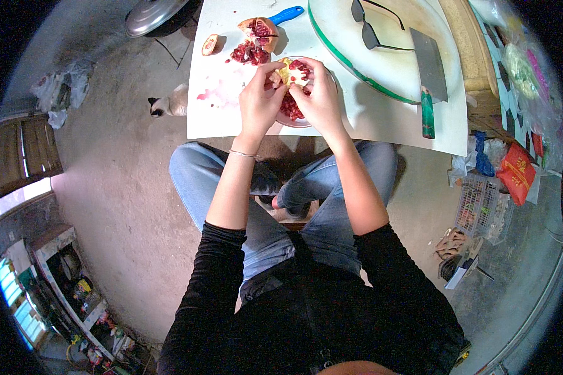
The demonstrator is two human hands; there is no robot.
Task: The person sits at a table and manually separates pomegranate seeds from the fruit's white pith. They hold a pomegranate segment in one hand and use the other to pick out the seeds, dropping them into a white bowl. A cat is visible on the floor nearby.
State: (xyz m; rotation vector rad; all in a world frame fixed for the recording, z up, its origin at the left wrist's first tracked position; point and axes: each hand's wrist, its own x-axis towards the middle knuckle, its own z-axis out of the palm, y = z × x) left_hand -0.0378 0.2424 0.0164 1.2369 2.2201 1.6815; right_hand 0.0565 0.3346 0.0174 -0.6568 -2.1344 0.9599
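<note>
Between my two hands is a piece of pomegranate [294,73], its pale pith and some red seeds showing. My left hand [262,101] grips its left side and my right hand [320,96] its right side, thumbs close together at the near edge. Directly beneath sits a plate [296,125] with loose red pomegranate seeds [291,108], partly covered by my hands. Beyond my left hand lie a chunk of seed clusters [251,53], a cut pomegranate [261,32] and a small slice of rind [209,45]. A blue handle [287,15] sticks out behind the cut fruit.
A round cutting board [347,28] with a green rim carries sunglasses [369,35]. A cleaver [429,70] rests over its right edge, green handle towards me. Pink juice stains mark the white table [206,117]. A cat [171,101] is on the floor at the table's left.
</note>
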